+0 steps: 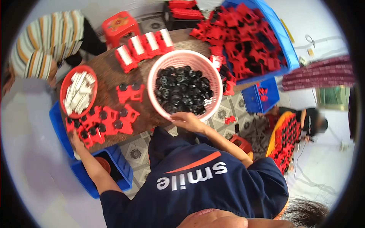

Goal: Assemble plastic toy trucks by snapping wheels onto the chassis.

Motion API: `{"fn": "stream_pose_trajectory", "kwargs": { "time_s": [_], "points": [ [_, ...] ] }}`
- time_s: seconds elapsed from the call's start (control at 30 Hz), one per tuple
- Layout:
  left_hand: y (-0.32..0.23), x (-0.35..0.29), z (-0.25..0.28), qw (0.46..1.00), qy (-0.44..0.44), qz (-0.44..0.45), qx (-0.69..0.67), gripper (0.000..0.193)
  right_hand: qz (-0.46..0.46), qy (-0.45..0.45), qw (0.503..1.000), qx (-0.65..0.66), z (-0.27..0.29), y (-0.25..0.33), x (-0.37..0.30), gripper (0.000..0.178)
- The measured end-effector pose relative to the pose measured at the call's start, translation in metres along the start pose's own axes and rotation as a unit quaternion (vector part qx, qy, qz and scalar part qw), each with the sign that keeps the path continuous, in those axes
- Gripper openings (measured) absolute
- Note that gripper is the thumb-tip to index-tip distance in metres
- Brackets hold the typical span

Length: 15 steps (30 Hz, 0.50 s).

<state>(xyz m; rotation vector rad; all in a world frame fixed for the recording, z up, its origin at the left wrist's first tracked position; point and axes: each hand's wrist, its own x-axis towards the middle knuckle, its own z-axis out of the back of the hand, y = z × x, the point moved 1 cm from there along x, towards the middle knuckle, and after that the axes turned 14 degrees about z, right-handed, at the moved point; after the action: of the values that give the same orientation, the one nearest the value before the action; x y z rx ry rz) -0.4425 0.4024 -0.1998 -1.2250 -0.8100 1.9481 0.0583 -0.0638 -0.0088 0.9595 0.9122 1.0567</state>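
Observation:
At the near rim of a pink plastic basket [153, 99], my right hand [189, 122] has its fingers curled against the edge. Many black toy wheels [180, 89] fill that basket. My left hand [76, 141] is at the table's left edge, fingers apart, beside a group of red plastic toy-vehicle bodies [110, 121] fitted with black wheels. Its fingertips are partly hard to make out. Just beyond them, a red bowl [95, 84] holds long white plastic pieces [79, 93]. Another red body with wheels [130, 93] lies between bowl and basket.
Several red-and-white toy vehicles [144, 46] line the far side of the brown table [102, 62]. A large blue crate [291, 57] heaped with red parts stands far right. Blue bins [127, 175] sit below the table. A person in stripes [49, 38] and another in black [311, 121] are nearby.

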Motion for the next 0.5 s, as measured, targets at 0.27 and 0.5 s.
{"fn": "stream_pose_trajectory", "kwargs": {
  "time_s": [0.27,0.5],
  "points": [
    [-0.085,-0.243,-0.039,0.950,-0.248,-0.067,-0.177,0.083,-0.050,-0.438,0.886,-0.140,0.199,-0.092,-0.008,0.040],
    [-0.036,-0.389,-0.182,0.987,0.099,-0.127,-0.014,0.061,-0.074,-0.072,0.889,-0.445,0.320,-0.175,0.050,0.113]
  ]
}}
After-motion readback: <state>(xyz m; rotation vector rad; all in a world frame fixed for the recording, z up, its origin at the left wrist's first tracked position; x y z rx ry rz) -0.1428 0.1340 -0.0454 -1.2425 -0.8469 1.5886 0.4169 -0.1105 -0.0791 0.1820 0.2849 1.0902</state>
